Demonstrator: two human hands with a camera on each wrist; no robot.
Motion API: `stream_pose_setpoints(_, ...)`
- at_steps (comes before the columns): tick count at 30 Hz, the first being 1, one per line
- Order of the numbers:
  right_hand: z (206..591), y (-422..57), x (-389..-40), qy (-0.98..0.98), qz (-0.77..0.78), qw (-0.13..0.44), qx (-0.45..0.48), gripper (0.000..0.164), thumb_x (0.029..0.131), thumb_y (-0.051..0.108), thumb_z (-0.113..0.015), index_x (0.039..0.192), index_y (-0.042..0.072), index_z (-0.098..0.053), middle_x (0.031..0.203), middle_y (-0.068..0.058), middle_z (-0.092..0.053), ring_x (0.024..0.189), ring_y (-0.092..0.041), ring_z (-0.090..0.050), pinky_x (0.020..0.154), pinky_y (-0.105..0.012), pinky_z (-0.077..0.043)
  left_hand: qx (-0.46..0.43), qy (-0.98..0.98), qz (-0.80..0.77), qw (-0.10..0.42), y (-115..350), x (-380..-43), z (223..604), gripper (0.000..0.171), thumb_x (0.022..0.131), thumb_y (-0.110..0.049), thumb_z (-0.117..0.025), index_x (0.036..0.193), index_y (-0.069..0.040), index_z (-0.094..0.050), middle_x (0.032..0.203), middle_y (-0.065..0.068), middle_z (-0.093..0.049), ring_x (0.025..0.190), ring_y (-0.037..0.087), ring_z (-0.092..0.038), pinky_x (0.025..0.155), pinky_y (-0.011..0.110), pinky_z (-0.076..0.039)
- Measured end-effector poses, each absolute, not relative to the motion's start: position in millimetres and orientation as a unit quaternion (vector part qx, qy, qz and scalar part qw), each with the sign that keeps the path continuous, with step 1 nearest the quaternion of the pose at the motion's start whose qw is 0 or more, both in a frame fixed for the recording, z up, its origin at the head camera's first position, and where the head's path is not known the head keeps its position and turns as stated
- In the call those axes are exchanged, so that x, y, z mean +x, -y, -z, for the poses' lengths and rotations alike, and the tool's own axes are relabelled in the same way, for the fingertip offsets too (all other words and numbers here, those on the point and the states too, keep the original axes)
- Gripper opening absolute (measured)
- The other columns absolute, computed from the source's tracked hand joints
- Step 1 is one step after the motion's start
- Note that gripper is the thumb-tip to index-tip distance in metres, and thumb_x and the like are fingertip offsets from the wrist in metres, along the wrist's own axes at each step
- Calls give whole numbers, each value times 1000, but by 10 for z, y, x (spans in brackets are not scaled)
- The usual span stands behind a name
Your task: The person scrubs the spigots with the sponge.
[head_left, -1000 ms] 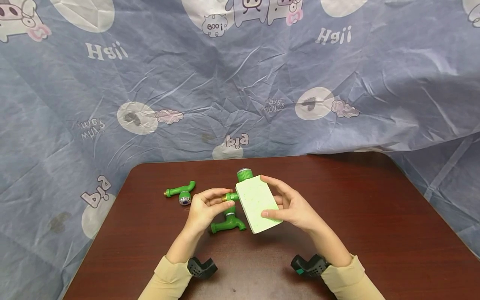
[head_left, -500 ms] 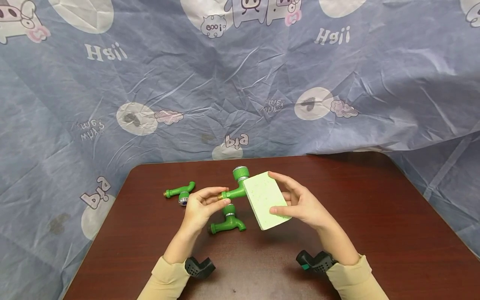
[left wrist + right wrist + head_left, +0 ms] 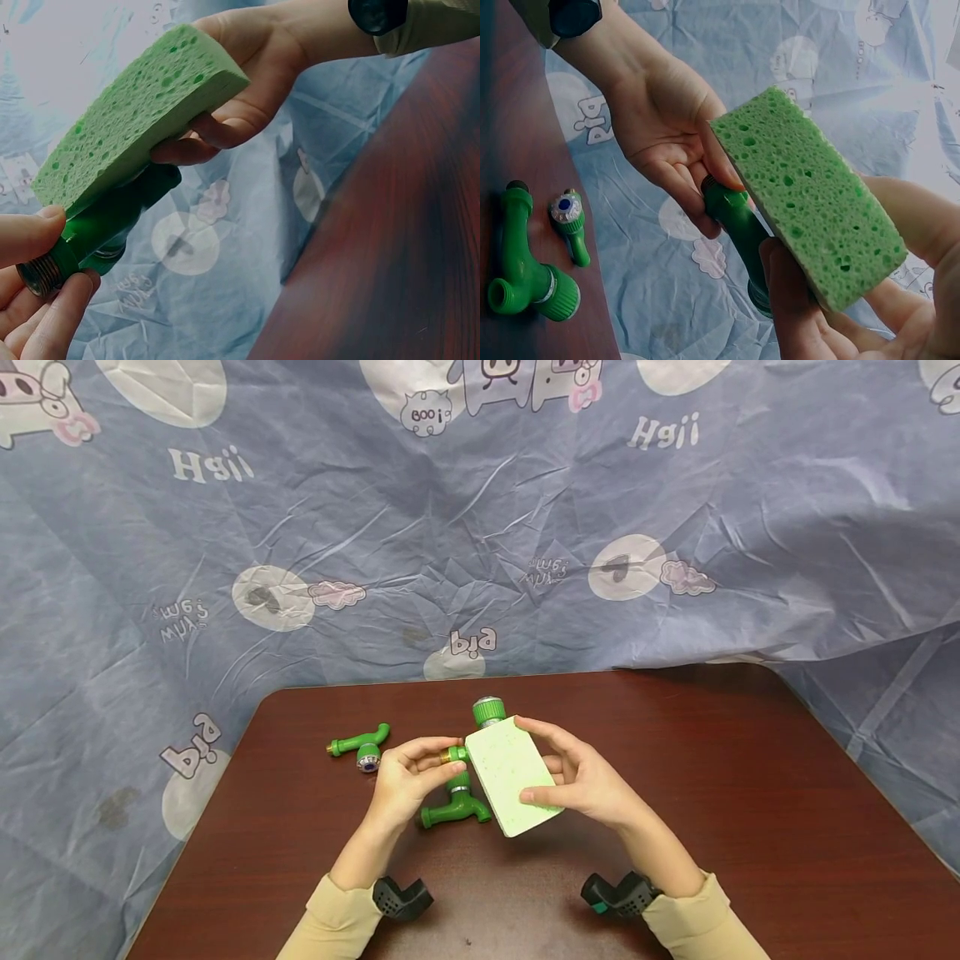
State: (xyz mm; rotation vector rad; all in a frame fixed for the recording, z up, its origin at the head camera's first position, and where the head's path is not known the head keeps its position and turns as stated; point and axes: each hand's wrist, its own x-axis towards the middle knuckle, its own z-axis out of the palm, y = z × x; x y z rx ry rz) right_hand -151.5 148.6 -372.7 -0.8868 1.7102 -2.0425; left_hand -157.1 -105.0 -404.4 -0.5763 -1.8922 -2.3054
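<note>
My left hand (image 3: 405,777) pinches a green faucet (image 3: 489,712) by its threaded brass inlet, holding it up above the table. A light green sponge (image 3: 513,777) is gripped by its edges between the thumb and fingers of my right hand (image 3: 581,772). In the left wrist view the sponge (image 3: 142,112) lies along the faucet body (image 3: 112,217), seemingly touching it. From the head the sponge hides most of the faucet's body and spout; the green knob shows above it. Pores cover the sponge's broad face (image 3: 802,195) in the right wrist view.
Two more green faucets lie on the dark red-brown table (image 3: 712,793): one faucet (image 3: 453,810) just below the hands, another faucet (image 3: 363,743) farther left. A blue printed cloth (image 3: 480,527) hangs behind the table's back edge.
The sponge in my right hand moved right and up half a second ago, baring more of the faucet, and is now back left and lower over it. My left hand shifted only slightly.
</note>
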Motion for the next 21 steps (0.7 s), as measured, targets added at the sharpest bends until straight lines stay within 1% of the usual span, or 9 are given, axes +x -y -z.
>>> stream_pose_setpoints(2, 3718, -1495, -1510, -602, 711, 172, -319, 82, 77, -13, -68, 145, 2, -26, 100, -26, -61, 82, -31, -67, 66, -47, -57, -185, 620, 760, 54, 1057, -1573, 4042, 34, 75, 9, -72, 106, 17, -61, 99, 6, -70, 82, 16, -68, 70, 29, -58)
stream_pose_setpoints(8, 3676, -1595, -1531, -597, 702, 176, -345, 80, 77, -14, -67, 145, -1, -25, 102, -26, -60, 85, -32, -67, 66, -50, -56, -181, 617, 763, 58, 1089, -1584, 4025, 35, 75, 11, -71, 107, 19, -59, 105, 21, -66, 83, 16, -68, 68, 28, -57)
stream_pose_setpoints(11, 3659, -1663, -1559, -596, 705, 169, -346, 81, 77, -15, -66, 145, -1, -25, 103, -23, -60, 85, -30, -67, 65, -50, -56, -175, 618, 764, 57, 1099, -1582, 4009, 36, 74, 11, -71, 107, 19, -58, 104, 19, -67, 82, 15, -68, 68, 27, -57)
stream_pose_setpoints(15, 3648, -1713, -1583, -599, 714, 155, -329, 82, 77, -15, -66, 146, 1, -25, 105, -19, -60, 85, -28, -67, 65, -50, -56, -173, 615, 768, 52, 1100, -1574, 3992, 37, 74, 11, -71, 108, 20, -58, 104, 14, -68, 82, 15, -68, 69, 27, -57)
stream_pose_setpoints(18, 3652, -1704, -1581, -599, 721, 144, -317, 82, 77, -15, -66, 146, 3, -25, 111, -16, -56, 87, -27, -67, 65, -49, -56, -178, 612, 769, 53, 1094, -1571, 3990, 36, 74, 12, -71, 108, 20, -58, 104, 16, -67, 83, 15, -68, 69, 26, -57)
stream_pose_setpoints(21, 3669, -1667, -1571, -597, 729, 139, -305, 82, 77, -15, -66, 146, 6, -27, 109, -16, -58, 86, -27, -67, 66, -48, -57, -187, 611, 767, 56, 1084, -1570, 3995, 36, 75, 12, -71, 107, 20, -58, 105, 19, -67, 82, 14, -68, 68, 26, -57)
